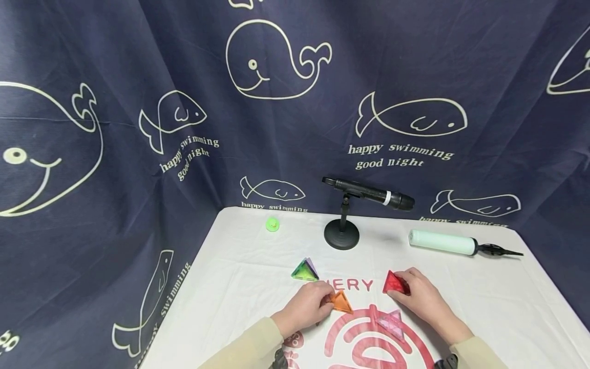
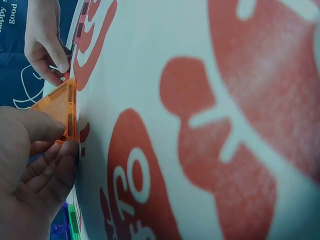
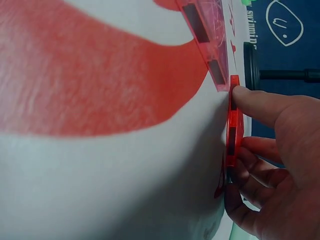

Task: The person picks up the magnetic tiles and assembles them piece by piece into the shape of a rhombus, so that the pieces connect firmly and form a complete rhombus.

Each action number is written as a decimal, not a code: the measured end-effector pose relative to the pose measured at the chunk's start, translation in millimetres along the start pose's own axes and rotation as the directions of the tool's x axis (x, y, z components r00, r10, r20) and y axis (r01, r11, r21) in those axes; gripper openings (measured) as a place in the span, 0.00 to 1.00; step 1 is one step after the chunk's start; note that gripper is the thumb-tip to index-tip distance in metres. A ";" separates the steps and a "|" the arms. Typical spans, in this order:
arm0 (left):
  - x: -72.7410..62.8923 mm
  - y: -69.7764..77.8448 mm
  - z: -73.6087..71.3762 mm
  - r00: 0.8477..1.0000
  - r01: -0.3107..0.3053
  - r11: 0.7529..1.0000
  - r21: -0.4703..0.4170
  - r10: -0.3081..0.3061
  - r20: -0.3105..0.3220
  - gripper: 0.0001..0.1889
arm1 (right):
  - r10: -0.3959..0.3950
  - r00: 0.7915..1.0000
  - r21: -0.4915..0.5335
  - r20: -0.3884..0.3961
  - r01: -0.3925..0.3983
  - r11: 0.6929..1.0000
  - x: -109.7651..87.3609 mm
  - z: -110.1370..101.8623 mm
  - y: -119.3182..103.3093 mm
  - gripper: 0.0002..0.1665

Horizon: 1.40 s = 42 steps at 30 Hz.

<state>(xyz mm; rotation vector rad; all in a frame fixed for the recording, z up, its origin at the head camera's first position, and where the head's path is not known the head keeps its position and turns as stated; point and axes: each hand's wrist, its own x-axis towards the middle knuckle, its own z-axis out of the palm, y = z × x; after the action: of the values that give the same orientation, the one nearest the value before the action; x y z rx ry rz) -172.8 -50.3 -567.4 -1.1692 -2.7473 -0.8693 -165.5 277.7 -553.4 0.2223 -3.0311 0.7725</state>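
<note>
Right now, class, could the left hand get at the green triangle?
Probably yes: the green triangle lies just beyond the left hand, nothing visibly between them, though that hand grips the orange triangle and may need to release it.

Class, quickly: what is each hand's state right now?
Left hand: closed, pinching the orange triangle.
Right hand: closed, pinching the red triangle.

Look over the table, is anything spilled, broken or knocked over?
Nothing stands out: the microphone sits in its upright stand, the orange tile and red tile show no damage, and no spill shows.
</note>
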 end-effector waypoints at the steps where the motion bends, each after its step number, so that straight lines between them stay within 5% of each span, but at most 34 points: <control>1: 0.0 0.7 -0.7 1.000 0.001 1.000 0.009 -0.001 0.000 0.08 | -0.006 1.000 0.001 -0.002 0.006 1.000 0.3 0.1 -1.0 0.37; 15: 3.2 5.6 -2.8 0.999 0.020 0.992 0.126 -0.025 0.045 0.11 | -0.034 0.997 0.002 0.072 0.034 0.999 9.3 4.1 -10.5 0.40; 24: 6.9 4.6 0.3 1.000 0.019 0.987 0.159 -0.016 -0.023 0.07 | -0.029 0.995 0.016 0.093 0.027 1.000 10.5 5.6 -24.0 0.40; 35: 21.7 9.2 6.7 0.993 0.120 0.975 0.185 -0.113 -0.044 0.11 | -0.037 0.994 0.028 0.100 0.034 0.999 17.9 14.8 -38.6 0.41; 42: 27.9 9.7 12.0 0.990 0.122 0.967 0.225 -0.101 -0.101 0.13 | -0.044 0.992 0.022 0.121 0.041 0.999 22.2 18.5 -47.4 0.40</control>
<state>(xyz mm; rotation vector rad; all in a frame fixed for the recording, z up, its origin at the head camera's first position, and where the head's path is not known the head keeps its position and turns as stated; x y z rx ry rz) -184.1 -20.5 -566.2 -0.9205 -2.7708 -0.5733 -180.3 224.7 -546.2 0.3457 -3.1213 0.8153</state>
